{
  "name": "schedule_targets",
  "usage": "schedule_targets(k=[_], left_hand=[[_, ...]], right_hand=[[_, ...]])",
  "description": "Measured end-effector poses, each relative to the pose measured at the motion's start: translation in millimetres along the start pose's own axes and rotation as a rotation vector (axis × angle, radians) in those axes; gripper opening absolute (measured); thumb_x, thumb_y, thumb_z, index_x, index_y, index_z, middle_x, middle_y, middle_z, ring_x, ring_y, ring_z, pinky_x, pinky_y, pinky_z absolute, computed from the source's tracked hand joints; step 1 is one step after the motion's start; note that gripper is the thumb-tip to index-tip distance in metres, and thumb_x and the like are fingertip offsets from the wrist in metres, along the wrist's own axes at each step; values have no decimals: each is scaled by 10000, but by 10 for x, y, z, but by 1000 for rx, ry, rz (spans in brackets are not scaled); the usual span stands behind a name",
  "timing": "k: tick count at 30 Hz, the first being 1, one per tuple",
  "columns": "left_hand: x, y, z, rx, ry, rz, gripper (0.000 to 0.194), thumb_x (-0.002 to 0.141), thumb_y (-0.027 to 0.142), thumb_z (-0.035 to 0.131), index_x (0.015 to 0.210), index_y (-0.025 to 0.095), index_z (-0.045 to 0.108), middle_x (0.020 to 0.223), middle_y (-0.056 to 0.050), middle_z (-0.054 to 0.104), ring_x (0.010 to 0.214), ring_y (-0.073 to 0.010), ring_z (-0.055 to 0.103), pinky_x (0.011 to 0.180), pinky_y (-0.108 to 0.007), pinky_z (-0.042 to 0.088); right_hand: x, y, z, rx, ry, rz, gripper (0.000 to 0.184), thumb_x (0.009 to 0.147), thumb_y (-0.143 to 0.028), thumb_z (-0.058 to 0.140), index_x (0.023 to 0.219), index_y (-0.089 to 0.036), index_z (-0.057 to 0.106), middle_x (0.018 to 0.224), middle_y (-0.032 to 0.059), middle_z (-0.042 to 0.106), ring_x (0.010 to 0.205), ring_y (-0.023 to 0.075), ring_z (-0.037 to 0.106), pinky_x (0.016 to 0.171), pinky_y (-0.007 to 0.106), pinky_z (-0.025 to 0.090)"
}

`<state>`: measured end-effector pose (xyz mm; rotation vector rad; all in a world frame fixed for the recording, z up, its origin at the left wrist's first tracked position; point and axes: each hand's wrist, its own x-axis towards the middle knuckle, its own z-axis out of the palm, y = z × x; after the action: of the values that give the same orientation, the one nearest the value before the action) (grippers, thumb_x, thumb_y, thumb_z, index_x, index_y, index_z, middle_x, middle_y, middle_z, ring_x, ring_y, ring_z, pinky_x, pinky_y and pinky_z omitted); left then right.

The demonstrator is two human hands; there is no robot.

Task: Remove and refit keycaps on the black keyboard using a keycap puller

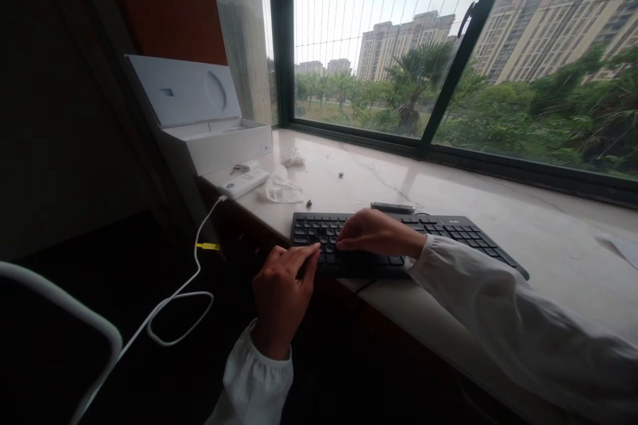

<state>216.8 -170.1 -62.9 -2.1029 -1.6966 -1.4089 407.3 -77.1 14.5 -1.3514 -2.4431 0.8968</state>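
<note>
A black keyboard (453,229) lies on the marble sill, one key position near its left part looking darker than the keys around it. My left hand (285,282) is at its front left edge, thumb and fingertips pinched together over the keys. Whatever may be between them is too small to make out. From the right, my right hand (381,234) reaches across the keyboard with its fingers closed and tips down at the keys close to the left fingertips. Its grip is hidden. Behind the keyboard lie a small dark piece (309,203) and a dark stick-like tool (393,207).
An open white box (219,149) stands at the back left. Before it are a white power bank (244,182) with a white cable (199,259) and crumpled white wrapping (282,187). Another small dark piece (341,174) lies further back. A window (359,99) bounds the sill.
</note>
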Motion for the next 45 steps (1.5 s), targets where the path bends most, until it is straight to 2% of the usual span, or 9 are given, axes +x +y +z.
schedule_targets(k=[5,12,25,34,40,45], left_hand=[[-12,-18,19,-16,-10,0,191,912,294,583,1044,289,720,969,17,754,808,-181,594,757,-291,453],[-12,-18,19,-26,-14,-5,182,912,284,589,1043,300,714,966,42,751,811,-167,579,763,-278,446],[-10,-14,36,-18,16,12,175,905,268,605,1038,303,713,942,59,749,790,-149,574,745,-269,452],[-2,-1,14,19,-14,37,173,919,274,583,1032,302,711,932,51,747,785,-150,578,716,-269,454],[-6,-6,25,12,-20,49,184,925,268,566,1034,277,714,939,16,747,801,-172,591,725,-290,462],[-3,-20,39,-7,-30,51,188,929,262,558,1039,271,709,952,8,743,817,-180,595,760,-308,468]], right_hand=[[-7,-2,-39,-37,-21,66,361,721,-496,690,862,-180,793,631,6,653,615,134,527,545,249,340],[-8,14,-50,-35,-45,76,377,735,-495,676,874,-163,788,658,10,650,610,124,501,555,246,334],[9,-43,-33,-122,8,52,307,728,-447,696,859,-187,795,660,1,686,632,130,556,566,230,358],[40,-89,17,-196,73,4,143,711,-287,734,808,-203,797,661,-4,712,648,133,627,602,204,413],[29,-116,61,-227,124,-66,97,710,-190,730,781,-177,795,653,13,716,656,133,655,606,191,422],[65,-42,20,-189,80,-51,130,703,-285,756,794,-202,797,662,-6,723,676,140,664,611,195,431]])
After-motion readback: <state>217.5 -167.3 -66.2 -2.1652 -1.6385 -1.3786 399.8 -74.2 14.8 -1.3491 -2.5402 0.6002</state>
